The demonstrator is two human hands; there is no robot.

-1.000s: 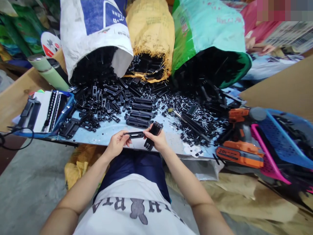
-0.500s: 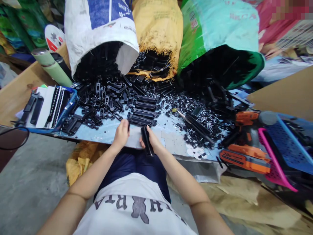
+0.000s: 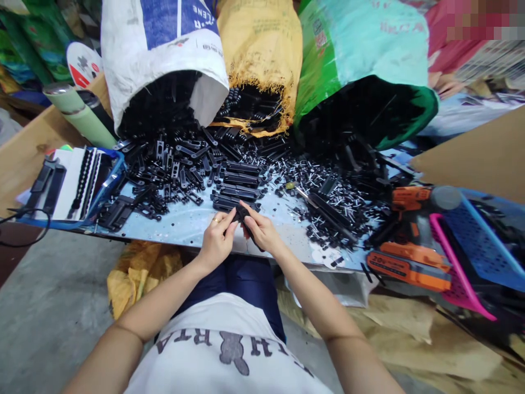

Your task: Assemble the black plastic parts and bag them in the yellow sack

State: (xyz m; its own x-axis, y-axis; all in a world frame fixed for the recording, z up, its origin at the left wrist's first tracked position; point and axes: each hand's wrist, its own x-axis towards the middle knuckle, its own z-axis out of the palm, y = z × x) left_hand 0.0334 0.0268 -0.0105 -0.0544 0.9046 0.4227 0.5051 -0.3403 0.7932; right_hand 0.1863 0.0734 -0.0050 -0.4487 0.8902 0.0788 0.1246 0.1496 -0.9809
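In front of my lap, both hands meet at a long black plastic part point(image 3: 241, 213). My right hand point(image 3: 262, 229) is wrapped round its body, which slants down beneath the palm. The fingers of my left hand point(image 3: 218, 236) are closed at the part's upper end, pinching a small dark piece there; its shape is mostly hidden. Just beyond my fingertips lies a row of several similar long black parts point(image 3: 238, 190). A heap of small black links point(image 3: 180, 164) spreads to the left of that row, and a pile of silver screws point(image 3: 328, 191) to the right.
White point(image 3: 164, 60), yellow point(image 3: 260, 49) and green point(image 3: 365, 49) sacks lie open at the back, holding black parts. A screwdriver point(image 3: 303, 194) rests among the screws. An orange power drill point(image 3: 410, 262) and pink basket point(image 3: 459, 273) stand right; a blue tray point(image 3: 96, 202) sits left.
My left hand has moved right and now meets my right hand at the black part. The part has turned in my right hand, its upper end now between both hands' fingers.
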